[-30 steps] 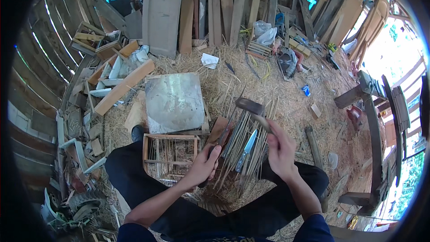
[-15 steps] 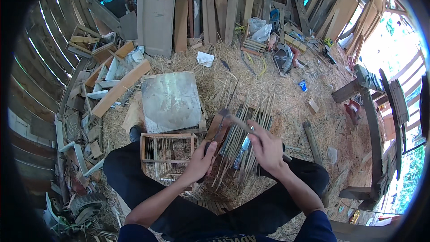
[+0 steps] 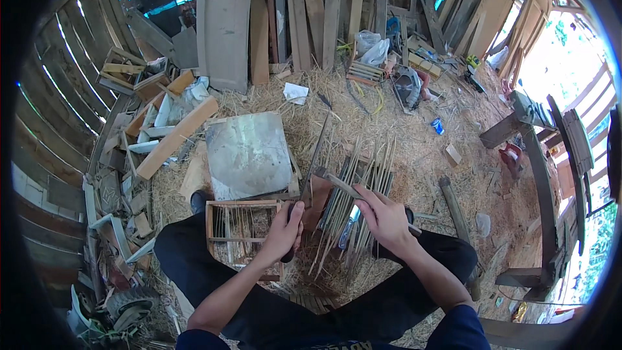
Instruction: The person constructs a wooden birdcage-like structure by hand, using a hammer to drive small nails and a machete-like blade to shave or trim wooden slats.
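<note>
— What is the person working on here?

— A thin bamboo stick is lying across the top of a bundle of bamboo strips on the straw-covered floor, just in front of the knees. The right hand is clenching around one end of that stick. The left hand is gripping a dark handle, seemingly of a long knife whose blade is pointing up and away.

— How should this step be handled well?

— I would judge that the stick needs pinning firmly against the bundle while the blade is running away from the body, with the fingers of the right hand staying behind the edge. Short, shallow strokes should be keeping the strip even.

— What is sitting around them?

— A small wooden cage frame is resting just left of the left hand. A grey flat slab is lying beyond it, and planks are leaning against the far wall.

— Anything unclear?

— Yes. Where blade and stick are meeting is too small to make out, so I cannot tell whether they are touching. The handle is mostly hidden inside the left hand, and a bluish object among the strips is half covered.
</note>
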